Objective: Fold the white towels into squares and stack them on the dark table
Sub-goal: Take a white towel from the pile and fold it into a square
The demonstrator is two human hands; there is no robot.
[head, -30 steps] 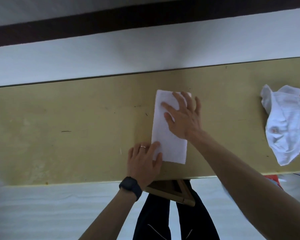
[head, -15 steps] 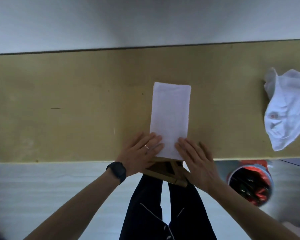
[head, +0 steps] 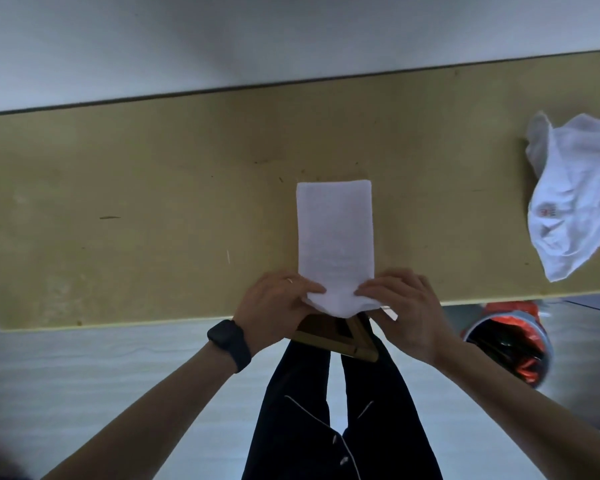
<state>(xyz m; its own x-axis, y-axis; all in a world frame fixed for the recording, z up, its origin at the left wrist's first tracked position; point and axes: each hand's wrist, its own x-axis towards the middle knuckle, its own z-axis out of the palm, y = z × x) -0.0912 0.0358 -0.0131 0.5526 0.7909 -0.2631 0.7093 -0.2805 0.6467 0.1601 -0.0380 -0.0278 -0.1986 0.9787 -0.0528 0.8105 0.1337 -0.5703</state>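
Yellowish wood formed the long table (head: pixel 118 202), its near edge running across the view. A black watch (head: pixel 229 344) sat on the left wrist, at 7 o'clock from the left hand (head: pixel 274 303). That hand, a ring (head: pixel 290 280) on 1 finger, had its fingers curled and pinched the near left corner of the folded towel (head: pixel 335 230). This towel lay as 1 narrow white strip near the table's middle, its length running from 12 to 6 o'clock. Its far end was flat on the wood and its near end was bunched at the table's edge. At 3 o'clock from the left hand, the right hand (head: pixel 406 306) mirrored it, fingers curled around the near right corner. Dark trousers (head: pixel 326 427) and a wooden brace (head: pixel 336 341) showed at 6 o'clock below the hands. A round bin (head: pixel 534 337) with a red liner stood on the floor at 4 o'clock from the right hand. The crumpled towel (head: pixel 575 202) lay well apart, at 3 o'clock from the folded one.
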